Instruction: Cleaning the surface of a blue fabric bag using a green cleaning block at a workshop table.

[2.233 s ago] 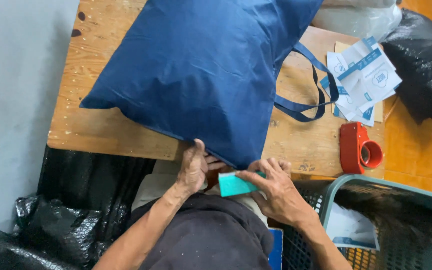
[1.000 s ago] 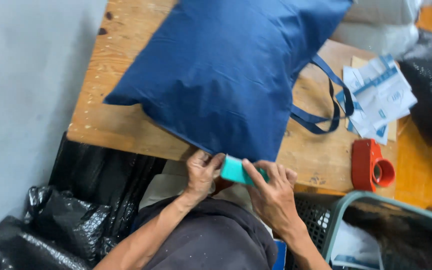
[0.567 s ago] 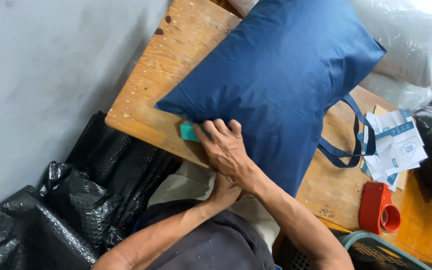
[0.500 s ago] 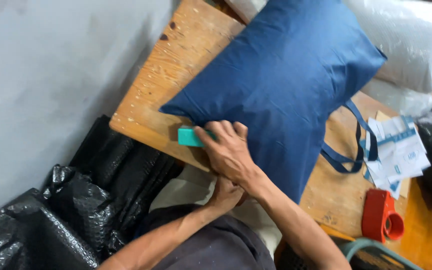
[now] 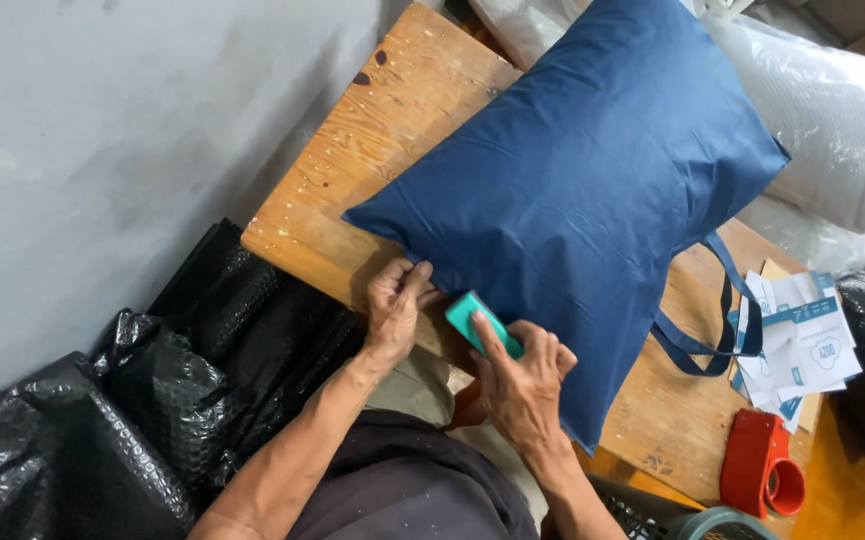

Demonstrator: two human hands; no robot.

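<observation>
Your right hand [image 5: 525, 385] grips a small teal rectangular block [image 5: 481, 322], index finger laid along it, pressing it against the near edge of the stuffed navy fabric tote bag [image 5: 578, 190] on the worn wooden table [image 5: 353, 180]. Your left hand [image 5: 395, 303] pinches the bag's edge just beside the block, fingers curled closed.

Navy-blue fabric bag [image 5: 573, 170] with matching straps; teal block [image 5: 478, 320] at its near edge; speckled pale wood table [image 5: 373, 160]; red tape dispenser [image 5: 763, 475] beyond bag; white-and-blue printed papers [image 5: 803, 345]; glossy black bubble wrap [image 5: 133, 400].
</observation>
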